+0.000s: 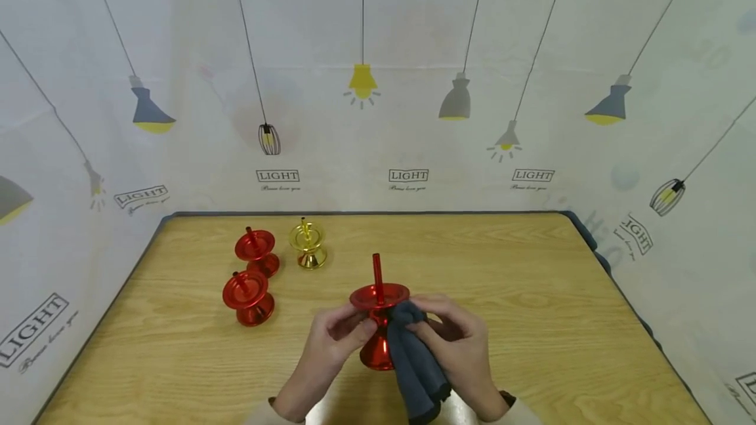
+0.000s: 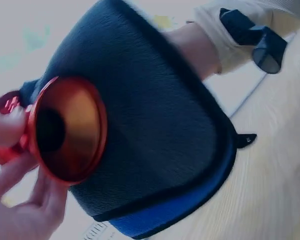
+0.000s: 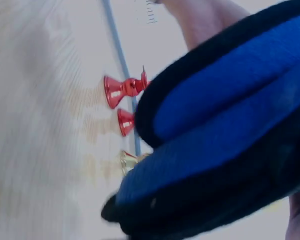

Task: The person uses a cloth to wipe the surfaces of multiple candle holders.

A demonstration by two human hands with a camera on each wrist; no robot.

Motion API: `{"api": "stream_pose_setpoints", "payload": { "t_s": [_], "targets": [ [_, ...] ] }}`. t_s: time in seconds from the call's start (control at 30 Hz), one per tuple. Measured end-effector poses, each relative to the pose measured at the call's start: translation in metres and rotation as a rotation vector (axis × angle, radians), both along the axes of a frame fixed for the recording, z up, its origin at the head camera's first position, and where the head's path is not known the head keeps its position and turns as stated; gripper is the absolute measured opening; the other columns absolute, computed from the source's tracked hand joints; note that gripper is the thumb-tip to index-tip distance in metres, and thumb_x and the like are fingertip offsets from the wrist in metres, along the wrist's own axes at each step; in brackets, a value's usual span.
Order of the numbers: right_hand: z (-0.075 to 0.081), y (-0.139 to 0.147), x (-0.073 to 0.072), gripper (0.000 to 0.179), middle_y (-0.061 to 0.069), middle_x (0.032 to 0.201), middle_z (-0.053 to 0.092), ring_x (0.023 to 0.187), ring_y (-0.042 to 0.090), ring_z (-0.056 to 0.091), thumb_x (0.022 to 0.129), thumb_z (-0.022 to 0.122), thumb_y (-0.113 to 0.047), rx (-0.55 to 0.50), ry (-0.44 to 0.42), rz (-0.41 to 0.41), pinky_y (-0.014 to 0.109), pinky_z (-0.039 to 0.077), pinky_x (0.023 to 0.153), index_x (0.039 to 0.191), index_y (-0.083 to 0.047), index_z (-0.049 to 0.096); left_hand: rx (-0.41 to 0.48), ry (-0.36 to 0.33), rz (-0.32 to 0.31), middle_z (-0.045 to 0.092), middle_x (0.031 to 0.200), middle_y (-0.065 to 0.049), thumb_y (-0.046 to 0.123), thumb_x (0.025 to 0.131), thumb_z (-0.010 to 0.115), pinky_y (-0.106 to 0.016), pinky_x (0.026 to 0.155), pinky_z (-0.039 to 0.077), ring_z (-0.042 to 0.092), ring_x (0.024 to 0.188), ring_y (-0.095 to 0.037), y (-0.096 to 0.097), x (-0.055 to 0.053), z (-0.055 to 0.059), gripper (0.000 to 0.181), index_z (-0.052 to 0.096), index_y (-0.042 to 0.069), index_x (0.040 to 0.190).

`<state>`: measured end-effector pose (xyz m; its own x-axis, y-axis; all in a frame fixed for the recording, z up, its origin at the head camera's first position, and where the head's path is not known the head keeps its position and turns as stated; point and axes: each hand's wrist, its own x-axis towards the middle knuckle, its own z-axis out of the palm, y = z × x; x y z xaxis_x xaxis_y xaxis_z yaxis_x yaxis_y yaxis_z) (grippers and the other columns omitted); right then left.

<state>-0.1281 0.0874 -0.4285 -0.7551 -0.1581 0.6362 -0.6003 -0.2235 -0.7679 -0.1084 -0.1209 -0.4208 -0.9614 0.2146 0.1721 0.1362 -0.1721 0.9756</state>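
A shiny red candle holder [image 1: 375,351], with a dish, a thin upright spike and a flared foot, is held upright above the table's front middle. My left hand [image 1: 332,345] grips its stem below the dish, thumb in front. The hollow underside of its foot [image 2: 82,131] faces the left wrist view. In my right hand [image 1: 463,346] a dark grey-blue cloth [image 1: 418,372] is pinched and pressed against the right side of the stem and dish. The cloth's bright blue side [image 3: 230,120] fills much of the right wrist view, which hides most of the right hand.
At the back left of the wooden table [image 1: 502,267] stand two more red candle holders [image 1: 256,311] and a gold candle holder [image 1: 311,258]. White fabric walls [image 1: 325,149] printed with lamps enclose the back and sides.
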Motion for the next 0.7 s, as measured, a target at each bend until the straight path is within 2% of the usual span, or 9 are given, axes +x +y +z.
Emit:
{"api": "stream_pose_setpoints", "payload": {
  "t_s": [0.1, 0.17, 0.23, 0.33, 0.43, 0.6, 0.7],
  "targets": [
    [0.001, -0.002, 0.001, 0.041, 0.011, 0.115, 0.073, 0.107, 0.018, 0.072, 0.077, 0.068, 0.028, -0.002, 0.099, -0.052, 0.031, 0.060, 0.085, 0.114, 0.010, 0.070, -0.041, 0.038, 0.130, 0.073, 0.109, -0.002, 0.007, 0.097, 0.067, -0.026, 0.089, 0.056, 0.069, 0.100, -0.011, 0.007, 0.003, 0.003, 0.028, 0.066, -0.005, 0.123],
    [0.002, -0.004, 0.002, 0.043, 0.014, 0.114, 0.072, 0.106, 0.018, 0.072, 0.076, 0.069, 0.028, 0.010, 0.157, -0.084, 0.028, 0.060, 0.083, 0.114, 0.010, 0.070, -0.052, 0.071, 0.184, 0.073, 0.106, -0.009, 0.005, 0.094, 0.070, -0.027, 0.087, 0.057, 0.070, 0.096, -0.012, 0.011, 0.004, 0.004, 0.025, 0.068, -0.003, 0.117],
    [0.003, -0.005, 0.002, 0.044, 0.015, 0.113, 0.072, 0.104, 0.017, 0.072, 0.075, 0.070, 0.028, 0.019, 0.192, -0.099, 0.027, 0.060, 0.082, 0.114, 0.009, 0.070, -0.059, 0.073, 0.215, 0.074, 0.105, -0.012, 0.004, 0.092, 0.073, -0.028, 0.086, 0.059, 0.071, 0.093, -0.013, 0.013, 0.003, 0.005, 0.022, 0.070, -0.001, 0.113],
    [0.004, -0.007, 0.003, 0.044, 0.016, 0.112, 0.072, 0.104, 0.016, 0.072, 0.074, 0.071, 0.028, 0.023, 0.195, -0.110, 0.026, 0.060, 0.080, 0.114, 0.008, 0.071, -0.066, 0.030, 0.214, 0.075, 0.104, -0.011, 0.007, 0.089, 0.077, -0.030, 0.085, 0.059, 0.072, 0.092, -0.014, 0.013, 0.000, 0.004, 0.023, 0.072, 0.002, 0.112],
    [0.002, -0.007, 0.003, 0.042, 0.013, 0.114, 0.072, 0.105, 0.017, 0.072, 0.076, 0.069, 0.028, -0.001, 0.135, -0.096, 0.029, 0.061, 0.081, 0.113, 0.009, 0.070, -0.041, -0.033, 0.159, 0.075, 0.109, -0.006, 0.012, 0.092, 0.076, -0.030, 0.087, 0.058, 0.071, 0.097, -0.016, 0.009, -0.004, 0.000, 0.028, 0.072, 0.004, 0.118],
    [-0.003, -0.001, -0.001, 0.034, 0.000, 0.116, 0.074, 0.108, 0.014, 0.071, 0.082, 0.069, 0.022, -0.019, -0.026, -0.030, 0.031, 0.060, 0.087, 0.112, 0.008, 0.070, 0.035, -0.080, -0.004, 0.073, 0.118, -0.001, 0.021, 0.099, 0.068, -0.029, 0.094, 0.055, 0.068, 0.108, -0.015, 0.003, -0.008, -0.007, 0.041, 0.063, -0.003, 0.132],
    [-0.006, 0.003, -0.004, 0.029, -0.003, 0.113, 0.075, 0.106, 0.013, 0.071, 0.083, 0.069, 0.020, -0.020, -0.099, 0.007, 0.029, 0.059, 0.090, 0.110, 0.010, 0.069, 0.044, -0.123, -0.070, 0.071, 0.121, -0.001, 0.024, 0.100, 0.066, -0.028, 0.097, 0.054, 0.066, 0.112, -0.014, 0.001, -0.008, -0.007, 0.047, 0.059, -0.006, 0.135]
  ]
}}
